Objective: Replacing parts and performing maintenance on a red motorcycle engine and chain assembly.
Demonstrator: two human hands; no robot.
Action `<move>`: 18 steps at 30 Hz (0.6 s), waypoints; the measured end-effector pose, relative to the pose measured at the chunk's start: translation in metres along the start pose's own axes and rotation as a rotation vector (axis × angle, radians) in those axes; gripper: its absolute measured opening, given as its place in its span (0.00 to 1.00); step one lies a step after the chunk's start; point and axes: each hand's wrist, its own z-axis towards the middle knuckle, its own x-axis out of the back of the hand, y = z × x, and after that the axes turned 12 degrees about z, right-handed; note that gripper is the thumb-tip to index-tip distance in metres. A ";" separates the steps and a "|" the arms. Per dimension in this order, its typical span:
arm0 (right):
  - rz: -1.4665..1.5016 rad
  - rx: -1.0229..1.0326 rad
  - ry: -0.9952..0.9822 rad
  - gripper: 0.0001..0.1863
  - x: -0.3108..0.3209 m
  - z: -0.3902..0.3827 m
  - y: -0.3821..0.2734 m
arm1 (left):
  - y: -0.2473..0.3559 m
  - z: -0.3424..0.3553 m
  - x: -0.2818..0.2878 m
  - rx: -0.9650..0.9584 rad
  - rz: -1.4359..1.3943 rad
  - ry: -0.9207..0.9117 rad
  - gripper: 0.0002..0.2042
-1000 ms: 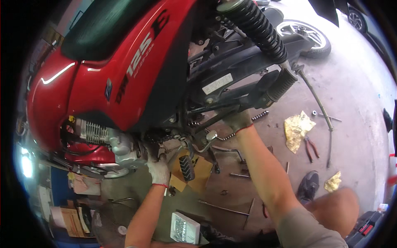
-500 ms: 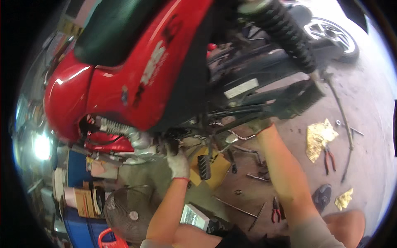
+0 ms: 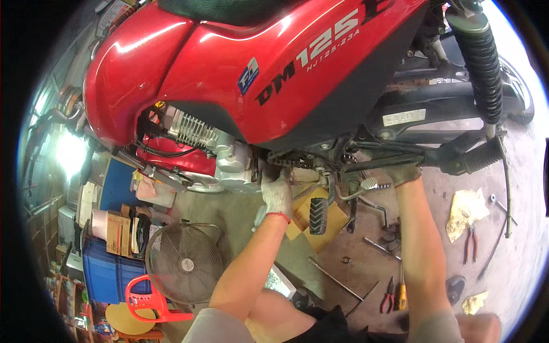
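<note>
A red motorcycle [image 3: 200, 68] with black lower trim fills the upper view, its silver engine [image 3: 231, 160] exposed. My left hand [image 3: 276, 195], in a pale knit glove with a red cuff, reaches beside the engine at the dark chain [image 3: 291, 163]; its fingers look curled, what they grip is hidden. My right hand [image 3: 404, 175], also gloved, is under the rear frame bars, fingers hidden. A chequered lever pedal [image 3: 368, 184] sits left of it, and a rubber footpeg [image 3: 318, 216] hangs between my forearms.
A cardboard piece [image 3: 327, 227], T-handle tool [image 3: 334, 280], pliers [image 3: 388, 296], screwdriver [image 3: 402, 294] and yellow crumpled sheet [image 3: 463, 214] lie on the concrete floor. A fan [image 3: 184, 251], blue bins [image 3: 103, 268] and red plastic seat [image 3: 143, 294] stand at left. A black shock absorber [image 3: 480, 68] is upper right.
The view has swung, so the motorcycle appears more level and further right, with more of the left-side clutter showing. Both my hands remain at about the same places on the motorcycle.
</note>
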 end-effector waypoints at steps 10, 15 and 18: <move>-0.378 -0.041 0.018 0.17 -0.006 -0.006 -0.005 | -0.017 -0.012 -0.005 -0.159 0.235 0.032 0.18; -0.319 0.056 0.008 0.15 -0.019 -0.009 -0.012 | -0.012 0.010 -0.011 -0.394 0.620 -0.198 0.18; 0.435 -0.020 0.261 0.08 -0.033 -0.011 -0.017 | -0.014 0.017 -0.018 -0.358 0.720 -0.253 0.16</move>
